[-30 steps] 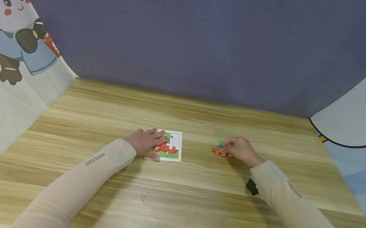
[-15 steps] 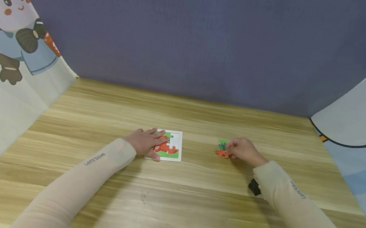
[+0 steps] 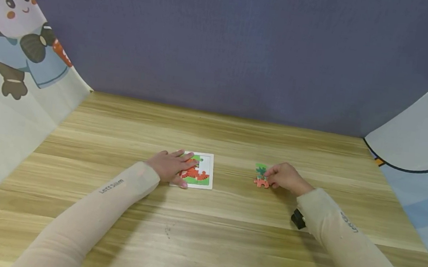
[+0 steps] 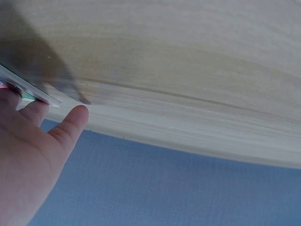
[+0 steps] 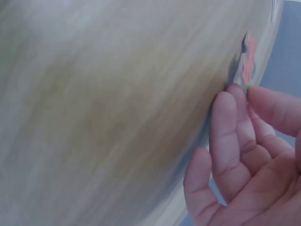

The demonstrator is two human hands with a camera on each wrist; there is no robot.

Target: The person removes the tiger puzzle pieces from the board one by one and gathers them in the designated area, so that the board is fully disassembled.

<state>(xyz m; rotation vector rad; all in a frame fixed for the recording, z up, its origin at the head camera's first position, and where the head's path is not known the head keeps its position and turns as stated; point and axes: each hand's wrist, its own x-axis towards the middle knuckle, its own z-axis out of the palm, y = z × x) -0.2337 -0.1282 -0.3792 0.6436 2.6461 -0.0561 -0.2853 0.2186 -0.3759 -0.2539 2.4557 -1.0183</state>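
Note:
In the head view, my left hand (image 3: 170, 166) lies with spread fingers over a white-framed jigsaw puzzle (image 3: 212, 172), hiding its left part. Orange-red and green pieces fill much of the frame; a white gap shows at its upper right. To the right of the frame, my right hand (image 3: 285, 177) pinches an orange-red puzzle piece (image 3: 261, 183) between thumb and fingers. A green part with a dark palm shape (image 3: 260, 168) shows just behind it; whether it is a separate piece I cannot tell. The right wrist view shows the held piece (image 5: 249, 59) edge-on, tilted above the table.
The wooden table (image 3: 202, 238) ends at a dark blue panel (image 3: 224, 46) behind. Printed cloths with cartoon figures hang at the left (image 3: 13, 49) and right (image 3: 424, 131). A small black object (image 3: 298, 219) shows beside the right cuff.
My right hand has shifted slightly right with the orange-red puzzle piece, which now appears lower and differently tilted. My left hand stays on the puzzle.

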